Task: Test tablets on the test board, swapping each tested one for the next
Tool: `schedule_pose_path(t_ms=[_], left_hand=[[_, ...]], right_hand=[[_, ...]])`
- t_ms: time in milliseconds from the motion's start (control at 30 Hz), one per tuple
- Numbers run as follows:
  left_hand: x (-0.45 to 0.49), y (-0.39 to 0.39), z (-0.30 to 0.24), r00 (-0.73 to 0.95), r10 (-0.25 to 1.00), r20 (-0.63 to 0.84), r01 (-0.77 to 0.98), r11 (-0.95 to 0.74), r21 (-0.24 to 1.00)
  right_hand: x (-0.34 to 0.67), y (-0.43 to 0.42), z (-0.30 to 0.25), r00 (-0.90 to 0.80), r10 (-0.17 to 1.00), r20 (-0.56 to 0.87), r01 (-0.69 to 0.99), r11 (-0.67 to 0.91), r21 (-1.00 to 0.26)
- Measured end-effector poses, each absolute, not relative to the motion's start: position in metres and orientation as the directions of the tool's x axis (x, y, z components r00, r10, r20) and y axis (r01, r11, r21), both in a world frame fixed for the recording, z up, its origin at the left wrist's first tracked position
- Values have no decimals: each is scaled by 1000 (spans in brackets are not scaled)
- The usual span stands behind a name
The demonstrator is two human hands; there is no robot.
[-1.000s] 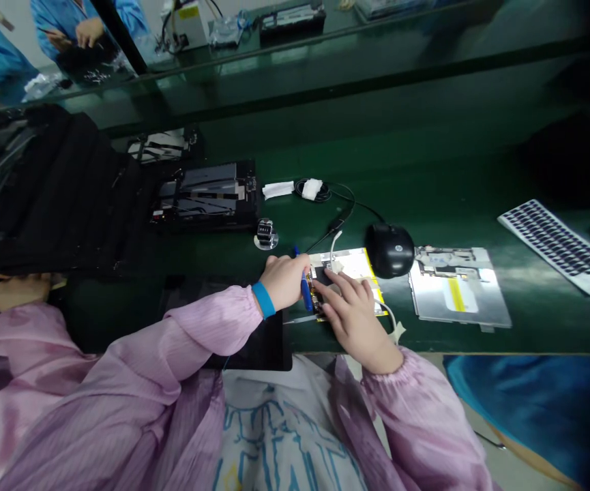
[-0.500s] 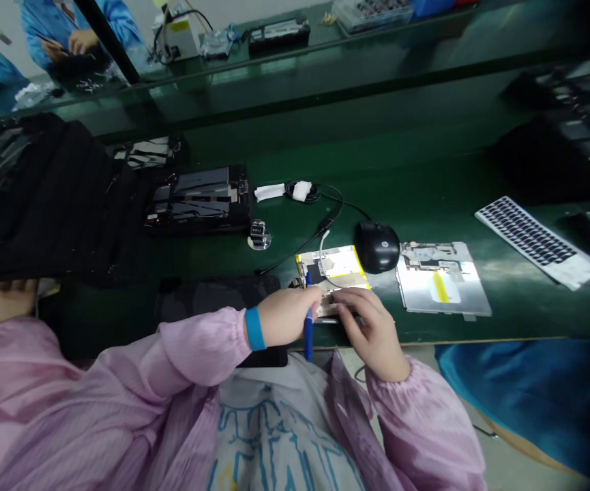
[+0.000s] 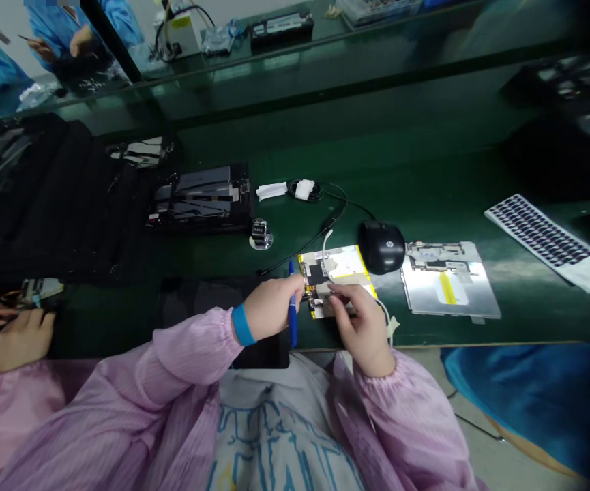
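My left hand, with a blue band at the wrist, is closed around a blue pen. The pen stands roughly upright at the left edge of a flat, battery-like pack with yellow edges, a black patch and pale tape. My right hand is over the pack's near right part, thumb and forefinger bent and slightly apart. A white cable curves over the pack. Left of it, partly under my left forearm, lies a dark flat panel.
A black mouse and a silver metal plate lie to the right, beyond them a keyboard sticker sheet. A counter and opened tablet lie at left. Co-worker's hands are at far left.
My left hand has moved left with the pen, uncovering the pack's left edge. My right hand has drawn slightly left, its fingers more bent. The co-worker's hands at far left show more fully.
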State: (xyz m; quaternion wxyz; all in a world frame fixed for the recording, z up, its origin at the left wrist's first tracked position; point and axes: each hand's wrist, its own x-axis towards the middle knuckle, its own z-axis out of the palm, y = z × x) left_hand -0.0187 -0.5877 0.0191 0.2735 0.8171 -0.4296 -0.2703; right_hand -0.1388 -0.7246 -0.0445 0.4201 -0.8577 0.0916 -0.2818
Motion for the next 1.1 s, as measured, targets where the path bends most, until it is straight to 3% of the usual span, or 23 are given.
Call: schedule_pose_path(t_ms=[167, 333, 533, 800, 1100], left_hand=[[-13, -586, 9, 505, -841, -195, -616, -509, 601], [-11, -593, 8, 502, -842, -198, -666, -522, 532], [-12, -596, 7, 506, -834, -221, -712, -549, 439], [-13, -598, 12, 504, -820, -271, -712, -572, 407], [-13, -599, 15, 514, -812, -276, -696, -583, 419]], right_hand=[[-145, -730, -57, 844, -267, 465, 132, -736, -664], [-145, -726, -68, 885, -186, 427, 113, -804, -584], [-145, -725, -68, 903, -155, 401, 89, -845, -528], [-146, -721, -64, 923, -134, 361, 43, -895, -443], [-146, -719, -65, 916, -137, 377, 47, -897, -439]])
